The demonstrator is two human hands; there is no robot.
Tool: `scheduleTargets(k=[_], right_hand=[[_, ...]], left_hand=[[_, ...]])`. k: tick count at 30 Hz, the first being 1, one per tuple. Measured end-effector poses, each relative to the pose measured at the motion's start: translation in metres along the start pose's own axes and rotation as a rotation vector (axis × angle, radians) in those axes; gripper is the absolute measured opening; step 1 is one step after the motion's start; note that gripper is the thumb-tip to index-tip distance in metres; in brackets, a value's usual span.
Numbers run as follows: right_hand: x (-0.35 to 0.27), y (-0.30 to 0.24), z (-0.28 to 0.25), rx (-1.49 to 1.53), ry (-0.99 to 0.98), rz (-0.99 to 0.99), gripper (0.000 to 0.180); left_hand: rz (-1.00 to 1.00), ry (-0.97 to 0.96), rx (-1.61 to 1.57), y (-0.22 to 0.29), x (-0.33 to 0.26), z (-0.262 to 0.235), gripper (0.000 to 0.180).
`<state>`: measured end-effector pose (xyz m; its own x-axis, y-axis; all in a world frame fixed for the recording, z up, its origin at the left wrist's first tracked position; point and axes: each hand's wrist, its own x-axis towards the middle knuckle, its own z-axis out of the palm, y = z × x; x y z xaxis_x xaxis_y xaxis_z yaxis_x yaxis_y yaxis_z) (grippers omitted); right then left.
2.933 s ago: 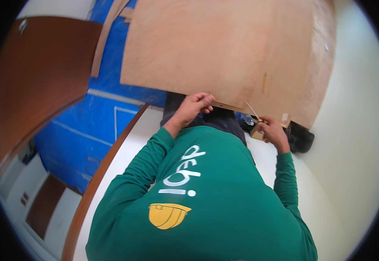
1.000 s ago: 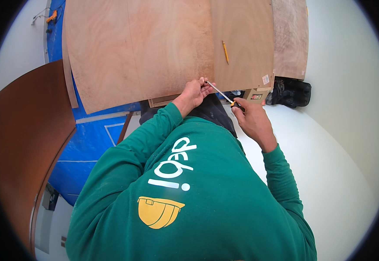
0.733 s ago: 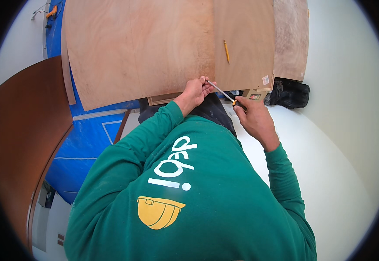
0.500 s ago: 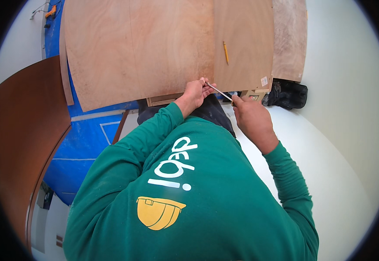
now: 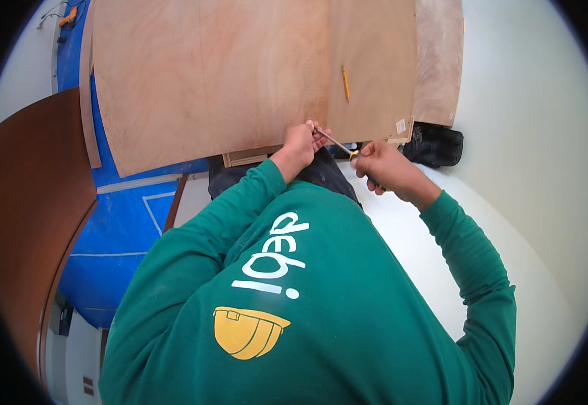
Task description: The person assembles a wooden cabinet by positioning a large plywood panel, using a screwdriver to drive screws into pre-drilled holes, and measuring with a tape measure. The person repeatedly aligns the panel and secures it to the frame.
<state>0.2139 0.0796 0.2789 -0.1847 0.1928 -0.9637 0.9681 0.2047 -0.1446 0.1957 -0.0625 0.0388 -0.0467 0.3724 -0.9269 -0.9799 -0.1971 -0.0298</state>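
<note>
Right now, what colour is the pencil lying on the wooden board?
Yellow; the pencil shows best in the head view, on the board.

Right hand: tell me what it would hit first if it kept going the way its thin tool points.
Probably the left hand: the thin tool in the right hand points up-left and ends at its fingers, at the plywood sheet edge. Depth is unclear.

Pale tan plywood sheet [image 5: 240, 74] at 12 o'clock, bearing a yellow pencil [image 5: 344, 83]; blue sheet [image 5: 115, 229] at 9 o'clock; green sleeve [image 5: 469, 270] at 4 o'clock.
</note>
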Motion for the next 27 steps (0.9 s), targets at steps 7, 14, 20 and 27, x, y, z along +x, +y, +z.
scheduleTargets(k=[7, 14, 20, 27], right_hand=[[-0.039, -0.001, 0.019, -1.042, 0.389, -0.715, 0.037], [-0.021, -0.013, 0.014, -0.703, 0.277, -0.326, 0.030], [-0.011, -0.014, -0.001, 0.259, -0.033, 0.128, 0.022], [-0.033, 0.001, 0.027, -0.439, 0.308, -0.309, 0.030]], left_hand=[[-0.006, -0.077, 0.034, -0.015, 0.026, -0.001, 0.026], [-0.031, -0.034, -0.081, -0.020, 0.026, 0.006, 0.022], [-0.042, 0.002, -0.003, -0.021, 0.023, 0.002, 0.025], [-0.085, -0.082, -0.060, -0.013, 0.023, 0.006, 0.033]])
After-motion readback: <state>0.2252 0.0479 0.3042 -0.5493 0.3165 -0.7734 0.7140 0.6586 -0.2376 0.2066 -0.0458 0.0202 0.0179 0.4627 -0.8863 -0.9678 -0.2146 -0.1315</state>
